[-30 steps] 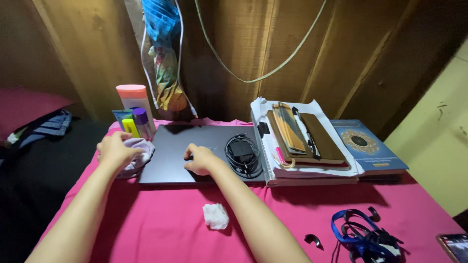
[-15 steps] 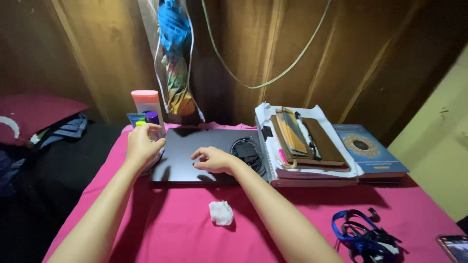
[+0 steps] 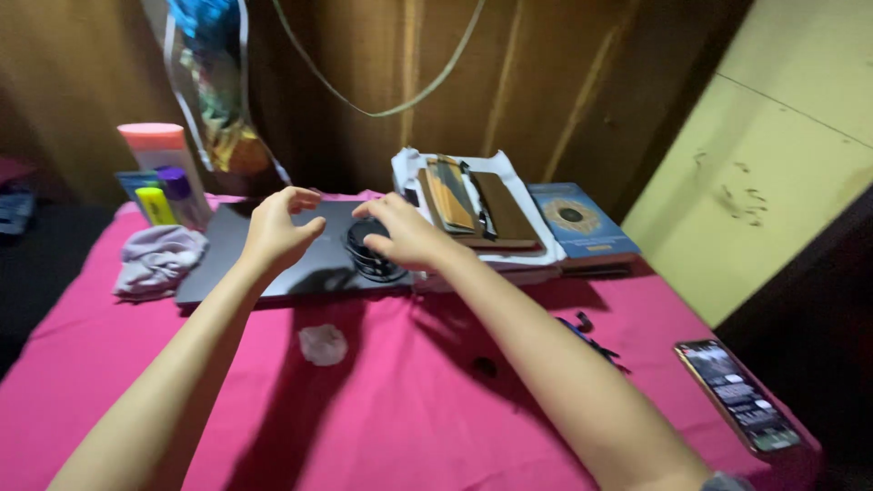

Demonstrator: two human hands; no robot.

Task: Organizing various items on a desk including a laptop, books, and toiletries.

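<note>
Since 0.5 s ago, both hands have left the cloth and laptop lid and converged over the coiled charger cable (image 3: 371, 255), which lies on the closed laptop (image 3: 273, 259) at 12 o'clock. The left hand (image 3: 275, 229) hovers half-curled and empty; the right hand (image 3: 406, 235) touches the coil with spread fingers, its grip unclear. A loose grab could uncoil it. The laptop's long axis runs 9 to 3 o'clock.
</note>
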